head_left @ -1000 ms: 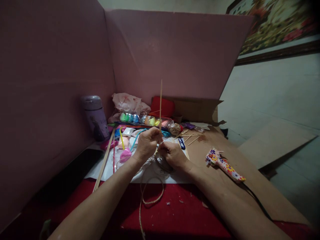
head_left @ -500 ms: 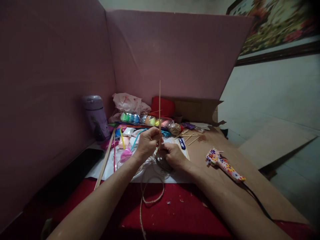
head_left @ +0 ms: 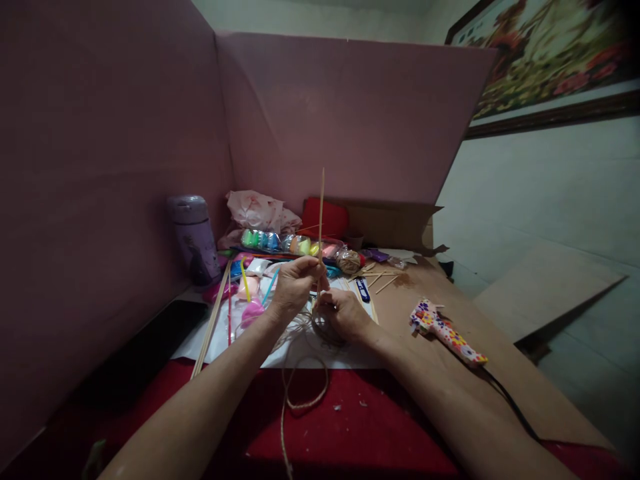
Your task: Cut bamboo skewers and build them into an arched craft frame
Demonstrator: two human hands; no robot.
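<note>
Pinching a pointy stick (head_left: 321,210), the left hand (head_left: 295,283) sits above the curled right hand (head_left: 349,316) (can't tell around what), rough twine (head_left: 307,405) looped below, bright lumps (head_left: 303,246) in clear packs (head_left: 261,239) behind.

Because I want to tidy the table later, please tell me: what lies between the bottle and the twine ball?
In the head view, mainly a row of colourful packs lies between bottle and twine ball; the left hand's stick rises in front.
</note>
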